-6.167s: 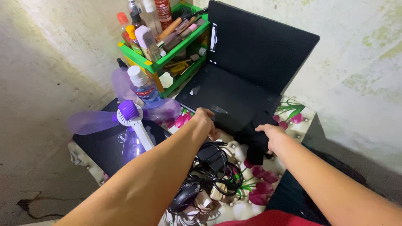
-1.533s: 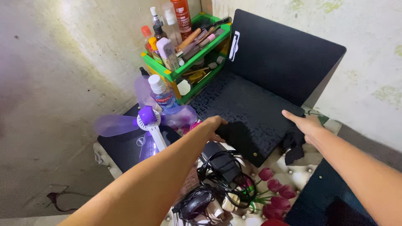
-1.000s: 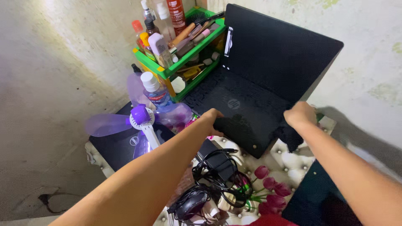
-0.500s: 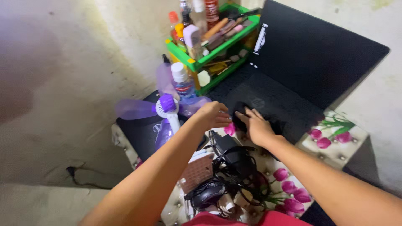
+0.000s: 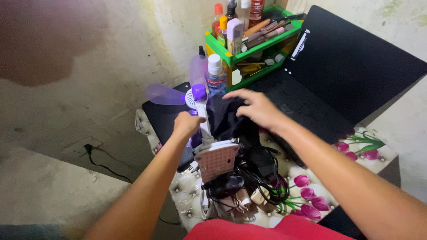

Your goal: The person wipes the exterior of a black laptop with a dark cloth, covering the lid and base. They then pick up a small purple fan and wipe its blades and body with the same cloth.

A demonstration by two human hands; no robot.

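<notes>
My left hand [image 5: 187, 124] is closed around the white stem of a small fan [image 5: 199, 93] with purple blades and a pinkish base [image 5: 218, 161]. Holding a black cloth [image 5: 223, 119], my right hand [image 5: 257, 108] presses it against the fan, just right of the stem. The fan stands on a closed black laptop [image 5: 162, 116] at the left of the small table. A second black laptop [image 5: 307, 106] lies to the right of my right hand, with a black panel [image 5: 360, 58] upright behind it.
A green organiser [image 5: 231, 58] full of bottles and brushes stands at the back, a blue mouthwash bottle [image 5: 215, 79] in front of it. A tangle of black cables and chargers [image 5: 255, 171] lies on the padded flowered tabletop [image 5: 342, 155]. Walls close in behind and to the right.
My right hand has carried the black cloth left, from the second laptop over to the fan. My left hand has dropped onto the fan's stem. The view has swung left.
</notes>
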